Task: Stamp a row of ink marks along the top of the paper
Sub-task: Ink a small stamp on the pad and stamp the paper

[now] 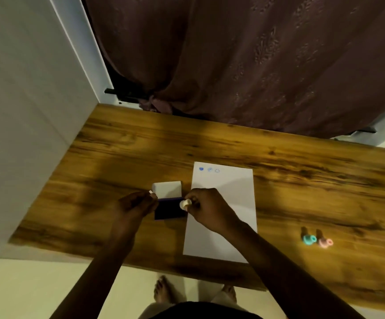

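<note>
A white sheet of paper (223,208) lies on the wooden table (117,153). Three blue ink marks (209,169) sit in a row at its top left corner. Left of the paper is a dark blue ink pad (168,210) with its white lid (168,189) open behind it. My right hand (207,210) grips a small pale yellow stamp (184,204) at the pad's right edge. My left hand (136,204) rests at the pad's left edge, pinching a small white piece (150,192) between its fingertips.
A teal stamp (309,239) and a pink stamp (324,242) stand on the table right of the paper. A brown curtain (244,65) hangs behind the table, a white wall panel (25,111) runs along its left side. My bare feet (163,291) show below the front edge.
</note>
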A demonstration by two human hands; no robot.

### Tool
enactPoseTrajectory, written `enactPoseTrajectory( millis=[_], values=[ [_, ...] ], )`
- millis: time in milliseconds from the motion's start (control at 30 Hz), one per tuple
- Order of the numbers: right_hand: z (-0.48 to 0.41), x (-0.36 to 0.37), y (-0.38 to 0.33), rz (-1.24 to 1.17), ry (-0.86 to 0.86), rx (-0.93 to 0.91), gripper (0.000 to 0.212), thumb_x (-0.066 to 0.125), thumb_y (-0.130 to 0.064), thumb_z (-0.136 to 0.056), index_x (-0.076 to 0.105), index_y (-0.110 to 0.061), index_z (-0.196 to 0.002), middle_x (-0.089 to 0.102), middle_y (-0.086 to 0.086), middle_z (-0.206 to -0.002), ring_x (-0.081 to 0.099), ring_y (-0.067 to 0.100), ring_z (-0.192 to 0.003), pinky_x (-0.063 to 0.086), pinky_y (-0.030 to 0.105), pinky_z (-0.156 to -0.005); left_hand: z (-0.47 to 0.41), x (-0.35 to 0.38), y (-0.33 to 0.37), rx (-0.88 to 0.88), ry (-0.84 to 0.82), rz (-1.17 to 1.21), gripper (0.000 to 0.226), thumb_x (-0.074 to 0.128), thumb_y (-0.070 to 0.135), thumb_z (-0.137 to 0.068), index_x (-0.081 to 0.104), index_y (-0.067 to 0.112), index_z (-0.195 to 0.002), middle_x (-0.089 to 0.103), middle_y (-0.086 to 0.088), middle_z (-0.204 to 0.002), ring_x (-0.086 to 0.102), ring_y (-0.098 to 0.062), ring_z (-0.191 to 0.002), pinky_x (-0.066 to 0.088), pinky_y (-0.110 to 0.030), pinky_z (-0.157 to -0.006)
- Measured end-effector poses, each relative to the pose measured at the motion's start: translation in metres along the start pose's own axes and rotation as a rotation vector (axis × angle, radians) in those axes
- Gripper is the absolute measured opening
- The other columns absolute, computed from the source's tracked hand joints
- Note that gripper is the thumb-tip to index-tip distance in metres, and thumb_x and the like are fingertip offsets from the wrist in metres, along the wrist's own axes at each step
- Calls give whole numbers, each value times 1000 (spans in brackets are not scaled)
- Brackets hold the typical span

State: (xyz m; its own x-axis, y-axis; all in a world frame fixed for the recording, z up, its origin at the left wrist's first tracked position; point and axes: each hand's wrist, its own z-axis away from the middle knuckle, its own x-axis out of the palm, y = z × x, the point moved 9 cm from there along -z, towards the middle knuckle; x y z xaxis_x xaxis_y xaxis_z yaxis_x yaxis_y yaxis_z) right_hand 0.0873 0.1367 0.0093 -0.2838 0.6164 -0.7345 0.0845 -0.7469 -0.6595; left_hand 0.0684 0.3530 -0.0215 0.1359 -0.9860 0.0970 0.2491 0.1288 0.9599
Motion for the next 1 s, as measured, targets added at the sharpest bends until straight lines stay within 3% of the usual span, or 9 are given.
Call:
enactPoseTrajectory(
  millis=[100,200,400,533,733,867,1000],
  values=[
    [-12,24,-9,186,-43,9,27,66,-32,-97,70,-17,-118,73,7,-122,70,26,-111,55,33,-96,-9,-24,-2,-22,49,14,16,75,2,-89,79,4,-104,82,-7,-93,78,-20,-90,63,-23,-71],
    [-18,37,-15,287,-53,19,34,65,-32,-98,64,-17,-128,66,9,-135,65,28,-123,51,38,-106,-16,-30,-2,-23,31,-44,23,76,2,-89,75,-2,-112,79,-17,-105,77,-26,-96,63,-22,-70],
    [-23,51,-21,421,-89,24,38,66,-26,-98,59,-13,-134,60,11,-142,59,31,-131,45,43,-113,-25,-22,-2,-8,-10,-57,22,76,8,-90,78,2,-111,80,-15,-105,77,-26,-99,62,-25,-71],
    [-24,61,-20,441,-126,51,36,63,-22,-100,61,-11,-134,61,14,-138,60,31,-128,49,41,-110,-31,-16,-5,-26,-39,-79,21,77,14,-91,80,7,-110,82,-11,-104,79,-26,-99,63,-41,-84],
    [-24,74,-20,531,-159,26,38,64,-17,-98,60,-9,-135,59,17,-136,60,34,-127,50,46,-109,-41,-8,-1,1,-35,-135,22,76,12,-91,79,6,-113,82,-7,-100,79,-19,-90,63,-20,-68],
    [-24,77,-18,528,-148,25,39,66,-18,-97,60,-9,-134,60,17,-135,61,35,-126,51,48,-109,-46,-3,-1,-4,-43,-127,23,77,11,-91,77,3,-113,80,-10,-105,79,-17,-94,65,-26,-75],
    [-24,77,-18,541,-147,19,38,67,-17,-97,61,-8,-133,62,18,-132,64,36,-121,53,49,-106,-52,0,-4,-34,-47,-110,25,78,12,-90,77,5,-113,79,-14,-109,79,-26,-99,65,-35,-81]
  ],
)
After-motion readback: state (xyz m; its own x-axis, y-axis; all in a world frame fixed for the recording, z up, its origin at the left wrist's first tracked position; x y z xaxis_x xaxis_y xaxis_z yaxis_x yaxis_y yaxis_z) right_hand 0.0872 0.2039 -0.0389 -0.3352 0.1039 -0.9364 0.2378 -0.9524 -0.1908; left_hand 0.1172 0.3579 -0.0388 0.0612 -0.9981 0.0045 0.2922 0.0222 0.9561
